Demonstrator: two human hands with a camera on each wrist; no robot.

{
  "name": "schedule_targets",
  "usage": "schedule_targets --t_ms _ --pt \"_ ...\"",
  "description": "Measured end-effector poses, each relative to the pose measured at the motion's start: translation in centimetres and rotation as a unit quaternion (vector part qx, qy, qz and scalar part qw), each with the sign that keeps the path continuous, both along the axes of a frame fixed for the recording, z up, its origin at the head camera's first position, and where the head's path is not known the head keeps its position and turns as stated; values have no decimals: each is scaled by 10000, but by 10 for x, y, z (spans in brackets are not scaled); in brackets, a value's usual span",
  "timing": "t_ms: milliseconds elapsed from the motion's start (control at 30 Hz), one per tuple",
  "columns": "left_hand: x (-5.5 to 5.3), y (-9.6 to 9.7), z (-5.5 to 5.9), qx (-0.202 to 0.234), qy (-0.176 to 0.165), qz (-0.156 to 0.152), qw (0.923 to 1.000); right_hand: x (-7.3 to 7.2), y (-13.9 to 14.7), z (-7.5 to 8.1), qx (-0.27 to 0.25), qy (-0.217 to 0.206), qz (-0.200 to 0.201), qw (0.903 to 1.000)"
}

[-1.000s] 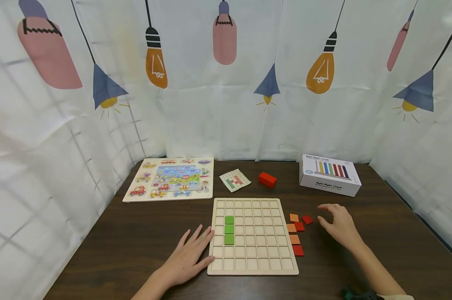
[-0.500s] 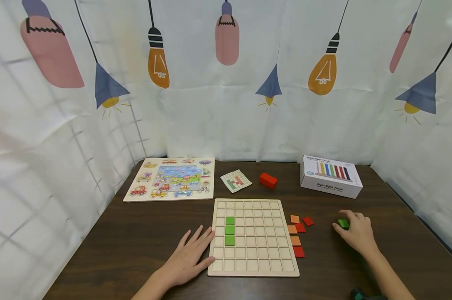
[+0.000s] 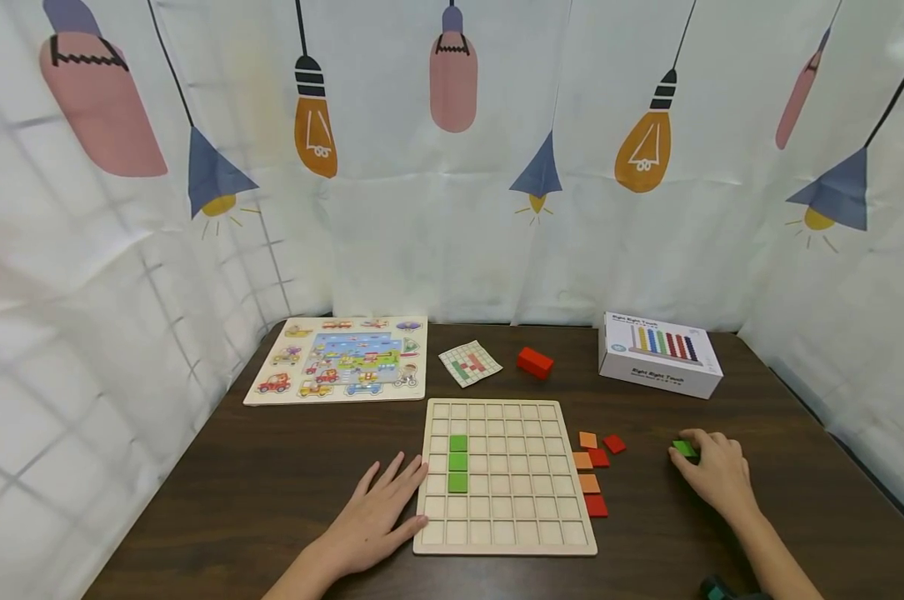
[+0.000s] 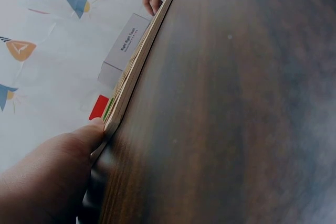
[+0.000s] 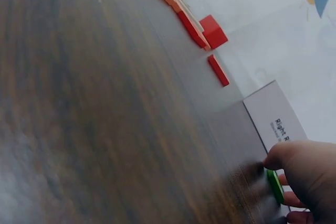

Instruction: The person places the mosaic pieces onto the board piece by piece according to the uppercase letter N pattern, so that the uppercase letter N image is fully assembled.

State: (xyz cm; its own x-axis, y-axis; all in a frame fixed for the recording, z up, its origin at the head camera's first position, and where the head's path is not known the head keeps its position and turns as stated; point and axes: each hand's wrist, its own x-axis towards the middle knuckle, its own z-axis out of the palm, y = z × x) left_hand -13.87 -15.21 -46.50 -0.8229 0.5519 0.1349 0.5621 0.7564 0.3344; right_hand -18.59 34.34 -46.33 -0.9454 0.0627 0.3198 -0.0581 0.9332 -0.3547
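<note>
My right hand (image 3: 716,472), to the right of the board, pinches a green square tile (image 3: 684,449) between thumb and fingers. In the right wrist view the tile (image 5: 275,186) shows between the thumb and the fingers, close to the dark tabletop. My left hand (image 3: 377,514) lies with its fingers spread, fingertips and thumb touching the left edge of a wooden grid board (image 3: 507,547). Three green tiles (image 3: 457,462) sit in a column of the board's cells. Orange tiles (image 3: 589,484) and red tiles (image 3: 596,505) lie along its right edge.
Behind the board are a small pattern card (image 3: 470,363) and a red block (image 3: 535,363). A vehicle picture puzzle (image 3: 339,392) lies at the back left. A white box (image 3: 660,354) stands at the back right, before a printed curtain (image 3: 452,225).
My right hand has moved right, away from the loose orange and red tiles, to the green tile, and its thumb and fingers have closed on it. My left hand has stayed in place.
</note>
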Motion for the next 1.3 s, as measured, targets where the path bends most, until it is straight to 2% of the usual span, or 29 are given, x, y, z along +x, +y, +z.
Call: schedule_targets --t_ms 467,867,1300 --pt "1 -1 0 -17 99 -10 9999 -1 -4 -3 -113 443 102 9989" --pt "1 -1 -1 6 91 5 10000 -9 -19 3 -491 659 614 9947" --pt "0 0 -2 -16 -67 16 10000 -9 -61 18 -462 385 1092 9922"
